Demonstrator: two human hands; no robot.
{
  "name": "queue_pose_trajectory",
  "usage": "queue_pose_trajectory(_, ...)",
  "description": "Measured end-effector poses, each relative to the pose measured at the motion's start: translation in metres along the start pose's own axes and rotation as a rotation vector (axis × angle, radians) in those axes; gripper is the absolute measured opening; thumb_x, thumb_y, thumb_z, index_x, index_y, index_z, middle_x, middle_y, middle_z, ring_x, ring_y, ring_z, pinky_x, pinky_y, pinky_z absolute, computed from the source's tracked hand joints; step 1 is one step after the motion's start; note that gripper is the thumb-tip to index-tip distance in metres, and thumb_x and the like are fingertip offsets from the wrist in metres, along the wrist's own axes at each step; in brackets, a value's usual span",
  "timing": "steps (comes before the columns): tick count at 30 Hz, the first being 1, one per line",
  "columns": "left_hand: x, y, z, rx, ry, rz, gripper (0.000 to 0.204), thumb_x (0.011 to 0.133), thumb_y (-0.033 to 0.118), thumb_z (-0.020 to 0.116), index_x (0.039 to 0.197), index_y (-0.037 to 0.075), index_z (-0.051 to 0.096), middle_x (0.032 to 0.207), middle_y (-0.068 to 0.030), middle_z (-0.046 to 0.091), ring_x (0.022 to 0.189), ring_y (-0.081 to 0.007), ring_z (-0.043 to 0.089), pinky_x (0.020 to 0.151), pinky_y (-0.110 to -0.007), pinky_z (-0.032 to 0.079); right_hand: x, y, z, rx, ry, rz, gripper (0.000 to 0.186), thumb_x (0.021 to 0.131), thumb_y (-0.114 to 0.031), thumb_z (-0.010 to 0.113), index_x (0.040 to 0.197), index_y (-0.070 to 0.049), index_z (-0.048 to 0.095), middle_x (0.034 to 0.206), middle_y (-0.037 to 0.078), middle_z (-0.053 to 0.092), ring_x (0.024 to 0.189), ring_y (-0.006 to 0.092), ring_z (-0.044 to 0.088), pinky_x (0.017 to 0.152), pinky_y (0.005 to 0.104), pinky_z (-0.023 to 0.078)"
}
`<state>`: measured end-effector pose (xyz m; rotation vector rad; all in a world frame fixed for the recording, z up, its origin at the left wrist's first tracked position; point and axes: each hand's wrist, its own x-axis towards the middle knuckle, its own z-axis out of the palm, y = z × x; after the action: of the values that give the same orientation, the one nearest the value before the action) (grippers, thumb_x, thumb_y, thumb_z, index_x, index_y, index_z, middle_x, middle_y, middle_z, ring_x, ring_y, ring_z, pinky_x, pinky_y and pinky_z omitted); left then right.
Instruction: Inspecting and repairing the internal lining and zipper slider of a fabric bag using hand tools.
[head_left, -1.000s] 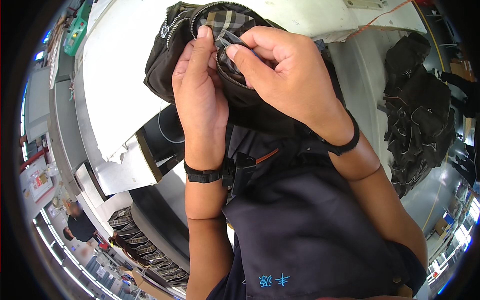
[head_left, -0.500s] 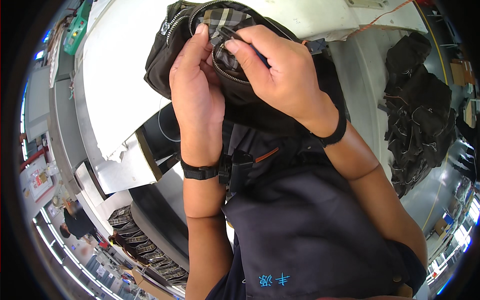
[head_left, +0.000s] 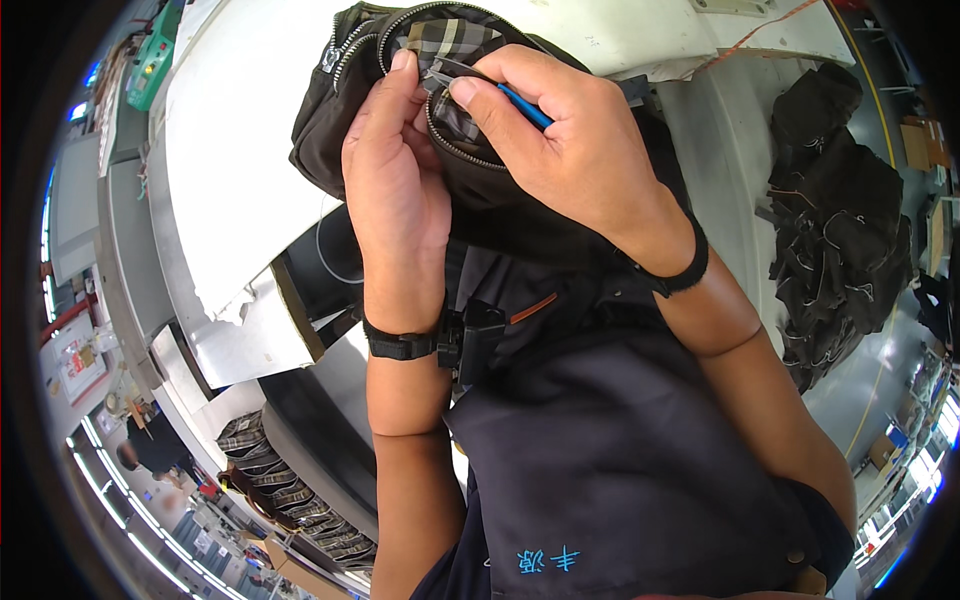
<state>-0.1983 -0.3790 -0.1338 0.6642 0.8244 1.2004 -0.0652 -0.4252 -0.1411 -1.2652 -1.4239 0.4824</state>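
Note:
A dark bag (head_left: 325, 135) lies on the white work surface, its curved zippers (head_left: 463, 150) parted around grey plaid lining (head_left: 455, 35). My left hand (head_left: 400, 165) grips the bag's edge, thumb near the lining and fingers curled into the dark cloth. My right hand (head_left: 575, 160) is closed on small blue-handled thread snips (head_left: 525, 107), their metal tips at the lining beside my left thumb. What lies right at the tips is too small to make out.
A heap of dark fabric pieces (head_left: 835, 220) lies at right. A row of plaid pieces (head_left: 290, 485) sits lower left. The white tabletop (head_left: 230, 120) has a green device (head_left: 152, 60) beyond it. A person (head_left: 150, 450) is at far lower left; an orange cord (head_left: 750, 40) crosses the upper right.
Both hands have shifted slightly left and up since a second ago. More of the snips' blue handle shows now between my right fingers. The person at lower left has changed posture.

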Motion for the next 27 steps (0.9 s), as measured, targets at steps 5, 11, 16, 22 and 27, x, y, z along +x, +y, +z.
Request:
queue_pose_trajectory(5,0.000,0.000,0.002,-0.001,0.003,0.000,0.018,0.102,0.016,0.064,0.106,0.001,0.074,0.094,-0.0047,0.074,0.083,-0.0099,0.068,0.075,-0.022,0.053,-0.001,-0.001,-0.001,0.013,-0.025,0.064,0.015,0.098,-0.016,0.070,0.101,-0.001,0.069,0.079,0.010,0.066,0.065,0.0153,0.056,0.062,0.0284,0.048)
queue_pose_trajectory(11,0.002,-0.002,0.001,-0.003,0.011,0.007,0.018,0.102,0.015,0.064,0.105,0.001,0.073,0.094,-0.0050,0.074,0.083,-0.0095,0.068,0.075,-0.022,0.052,-0.003,0.002,0.006,-0.073,0.085,-0.031,0.016,0.097,-0.018,0.068,0.091,-0.004,0.064,0.072,0.015,0.066,0.061,0.0336,0.064,0.053,0.0390,0.048)
queue_pose_trajectory(16,0.004,0.003,-0.006,-0.002,-0.042,-0.041,0.021,0.103,0.018,0.061,0.106,0.001,0.073,0.094,-0.0049,0.073,0.082,-0.0095,0.067,0.074,-0.022,0.051,0.000,0.015,0.012,0.144,0.137,-0.093,0.017,0.098,-0.019,0.069,0.096,-0.002,0.067,0.074,0.012,0.067,0.060,0.0233,0.064,0.056,0.0319,0.050)
queue_pose_trajectory(22,0.004,0.001,-0.012,0.005,-0.100,-0.098,0.020,0.104,0.018,0.060,0.112,0.003,0.069,0.105,-0.0053,0.073,0.095,-0.0141,0.069,0.085,-0.027,0.055,0.004,0.011,0.000,0.309,0.005,0.159,0.023,0.100,-0.021,0.069,0.094,0.001,0.069,0.073,0.008,0.066,0.063,0.0123,0.056,0.059,0.0280,0.047)
queue_pose_trajectory(27,-0.002,-0.002,-0.002,0.141,-0.024,-0.015,0.025,0.103,0.025,0.065,0.105,0.002,0.073,0.094,-0.0022,0.073,0.079,-0.0077,0.065,0.071,-0.021,0.049,-0.001,0.007,-0.004,0.285,0.041,0.221,0.023,0.096,-0.022,0.071,0.090,0.001,0.071,0.067,0.007,0.063,0.059,0.0113,0.052,0.056,0.0281,0.043)
